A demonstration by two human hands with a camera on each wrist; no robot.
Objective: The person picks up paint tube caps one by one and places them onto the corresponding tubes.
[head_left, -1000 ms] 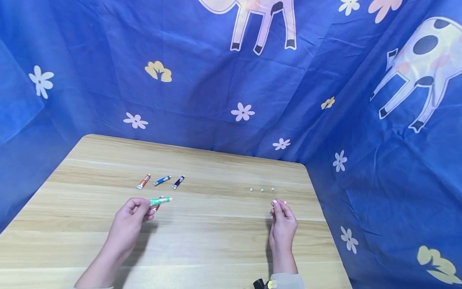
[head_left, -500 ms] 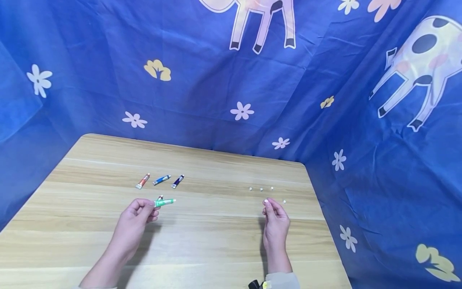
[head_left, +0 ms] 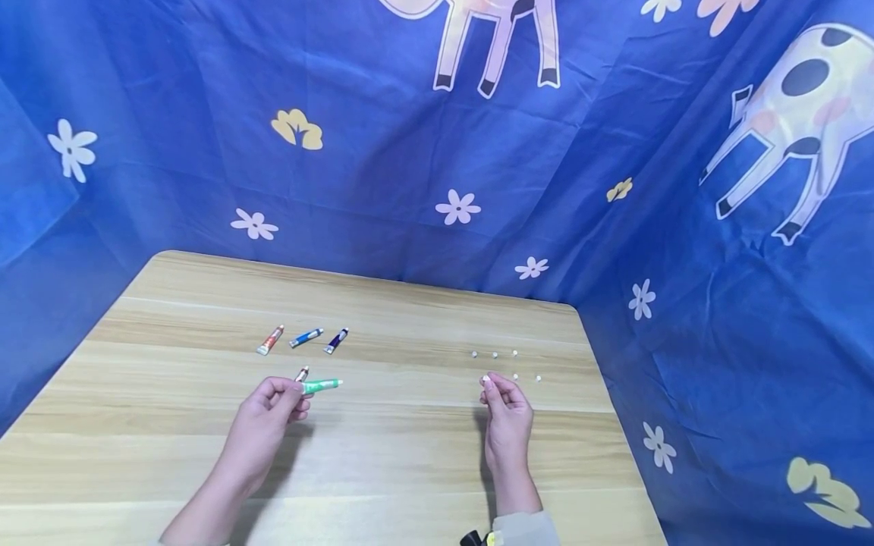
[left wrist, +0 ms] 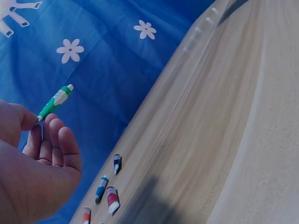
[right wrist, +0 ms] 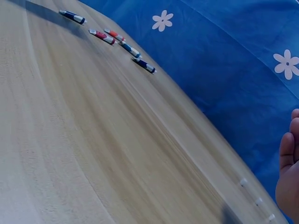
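Observation:
My left hand [head_left: 262,421] pinches the tail end of a green paint tube [head_left: 322,386] between thumb and forefinger. In the left wrist view the green tube slants upward, its pale nozzle end pointing away from the fingers. A red tube [head_left: 303,373] lies on the table just beyond this hand, partly hidden by it. To the right, my right hand [head_left: 507,425] pinches a small white cap [head_left: 486,378] at the fingertips, held above the table. Only the edge of the right hand [right wrist: 289,182] shows in the right wrist view, with the cap out of sight.
An orange-red tube [head_left: 270,340], a blue tube [head_left: 306,338] and a dark blue tube [head_left: 335,340] lie at the back left of the wooden table [head_left: 410,455]. Several white caps [head_left: 495,355] sit at the right. Blue printed cloth [head_left: 382,189] hangs behind.
My right hand has moved left with its white cap, uncovering another cap on the table. The left hand has shifted slightly right with the green tube, showing more of the red tube.

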